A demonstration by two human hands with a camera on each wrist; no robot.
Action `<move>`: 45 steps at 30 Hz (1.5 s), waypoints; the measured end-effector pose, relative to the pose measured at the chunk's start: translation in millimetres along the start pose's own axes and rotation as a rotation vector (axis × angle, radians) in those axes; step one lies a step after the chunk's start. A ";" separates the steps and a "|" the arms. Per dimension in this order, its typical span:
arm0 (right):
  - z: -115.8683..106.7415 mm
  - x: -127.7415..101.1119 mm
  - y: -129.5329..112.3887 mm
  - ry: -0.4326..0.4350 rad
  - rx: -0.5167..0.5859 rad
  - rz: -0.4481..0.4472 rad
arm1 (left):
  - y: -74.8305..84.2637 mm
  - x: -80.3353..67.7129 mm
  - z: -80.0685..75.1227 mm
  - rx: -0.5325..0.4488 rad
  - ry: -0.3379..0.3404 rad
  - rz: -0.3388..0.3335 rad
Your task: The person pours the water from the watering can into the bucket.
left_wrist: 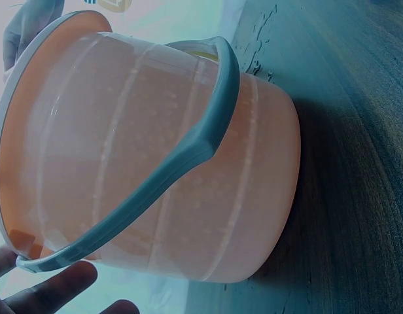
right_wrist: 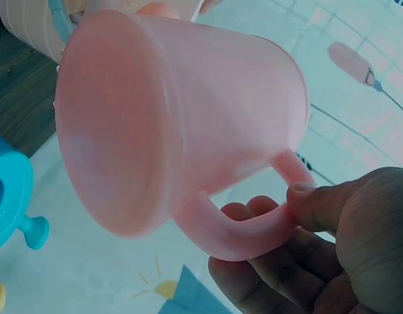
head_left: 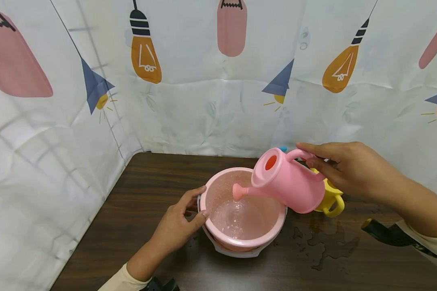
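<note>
A pink bucket [head_left: 240, 243] stands upright on the table, with water in it. My left hand [head_left: 180, 224] holds its left rim, thumb over the edge and fingers at the outside. In the left wrist view the bucket's ribbed wall [left_wrist: 136, 111] and its lowered grey handle [left_wrist: 156, 184] show. By its loop handle [right_wrist: 237, 232], my right hand [head_left: 353, 165] grips a pink watering can [head_left: 295, 186]. The can is tilted left, its spout rose [head_left: 238, 192] over the bucket's opening, and water falls inside. Its smooth base [right_wrist: 116, 131] faces the right wrist camera.
A yellow watering can [head_left: 336, 204] stands right of the bucket, partly hidden by the pink one. Behind is a blue watering can [right_wrist: 8, 193], mostly covered in the head view. Spilled water [head_left: 335, 244] lies on the dark wooden table [head_left: 160, 169]. Printed curtains [head_left: 204, 117] hang behind and left.
</note>
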State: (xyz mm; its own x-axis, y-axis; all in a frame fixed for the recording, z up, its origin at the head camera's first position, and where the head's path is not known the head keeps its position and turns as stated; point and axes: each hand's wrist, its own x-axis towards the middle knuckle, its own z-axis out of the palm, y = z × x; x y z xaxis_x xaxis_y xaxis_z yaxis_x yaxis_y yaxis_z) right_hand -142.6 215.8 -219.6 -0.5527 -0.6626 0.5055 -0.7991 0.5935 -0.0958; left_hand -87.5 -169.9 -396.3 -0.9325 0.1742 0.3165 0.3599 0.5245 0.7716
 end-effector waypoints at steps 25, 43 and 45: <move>2.7 7.9 -1.4 0.011 -0.029 -0.016 | 0.0 1.4 -0.9 -0.002 0.003 0.023; 4.5 18.7 -9.0 -0.029 -0.038 -0.005 | 1.1 -0.1 -0.3 0.008 0.003 0.011; 4.6 19.9 -10.0 -0.034 -0.032 -0.001 | 1.2 -0.2 -0.5 0.007 0.004 0.014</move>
State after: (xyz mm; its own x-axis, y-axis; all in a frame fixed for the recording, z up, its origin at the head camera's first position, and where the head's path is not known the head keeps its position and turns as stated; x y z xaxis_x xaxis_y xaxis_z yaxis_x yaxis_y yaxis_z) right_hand -146.7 194.6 -212.5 -0.5596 -0.6782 0.4763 -0.7921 0.6067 -0.0669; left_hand -86.9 -169.7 -395.2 -0.9272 0.1784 0.3295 0.3728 0.5282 0.7629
